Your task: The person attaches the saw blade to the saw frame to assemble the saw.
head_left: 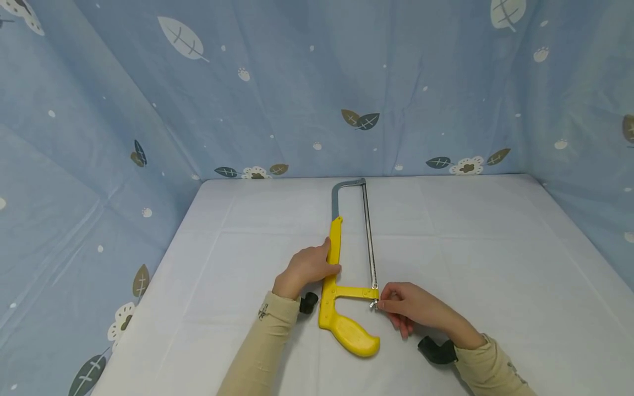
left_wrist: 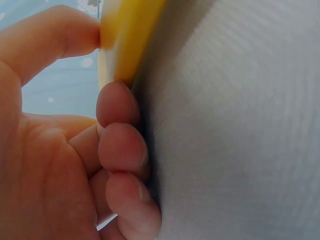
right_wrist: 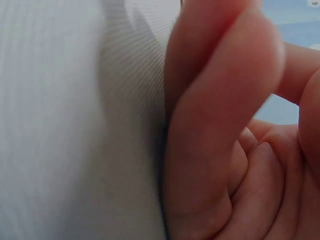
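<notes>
A hacksaw [head_left: 349,292] with a yellow handle and a grey metal front frame lies flat on the white-covered table. Its blade [head_left: 369,236] runs along the right side, down to a small metal wing nut [head_left: 373,304] at the near end. My left hand [head_left: 308,265] grips the yellow part of the frame, thumb on one side and fingers curled against the other in the left wrist view. At the wing nut, my right hand [head_left: 415,303] pinches with thumb and index finger. In the right wrist view its curled fingers [right_wrist: 210,135] lie close to the cloth, and the nut is hidden.
A white cloth [head_left: 495,264] covers the table. Blue curtain fabric [head_left: 297,82] with leaf prints hangs behind and at both sides. Black curved pieces [head_left: 437,351] sit at both wrists, by the cuffs of the beige sleeves.
</notes>
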Demonstrator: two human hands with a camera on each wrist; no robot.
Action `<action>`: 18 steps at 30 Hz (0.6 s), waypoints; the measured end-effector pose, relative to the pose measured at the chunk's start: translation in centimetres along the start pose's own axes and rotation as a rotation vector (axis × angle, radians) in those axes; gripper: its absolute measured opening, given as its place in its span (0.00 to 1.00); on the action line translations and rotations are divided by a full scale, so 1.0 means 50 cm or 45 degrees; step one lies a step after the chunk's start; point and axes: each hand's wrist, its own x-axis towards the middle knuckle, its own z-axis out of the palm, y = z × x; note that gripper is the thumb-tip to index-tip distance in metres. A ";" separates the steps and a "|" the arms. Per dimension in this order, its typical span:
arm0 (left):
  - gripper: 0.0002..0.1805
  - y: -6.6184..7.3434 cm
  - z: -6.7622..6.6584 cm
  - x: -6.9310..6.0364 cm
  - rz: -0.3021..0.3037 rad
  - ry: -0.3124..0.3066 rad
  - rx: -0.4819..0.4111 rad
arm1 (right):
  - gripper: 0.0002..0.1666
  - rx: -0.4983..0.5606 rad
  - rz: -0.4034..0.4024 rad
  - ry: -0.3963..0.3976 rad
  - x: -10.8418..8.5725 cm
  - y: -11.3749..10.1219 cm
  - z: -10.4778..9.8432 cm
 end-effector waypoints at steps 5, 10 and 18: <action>0.44 -0.002 0.003 0.001 0.002 0.001 -0.001 | 0.17 -0.007 0.009 0.011 0.000 0.001 0.001; 0.43 -0.003 0.004 0.001 0.008 0.003 -0.001 | 0.17 -0.008 -0.008 -0.013 0.000 0.001 0.002; 0.43 -0.003 0.002 0.002 0.011 0.011 0.000 | 0.18 -0.018 -0.012 -0.011 0.002 0.003 0.001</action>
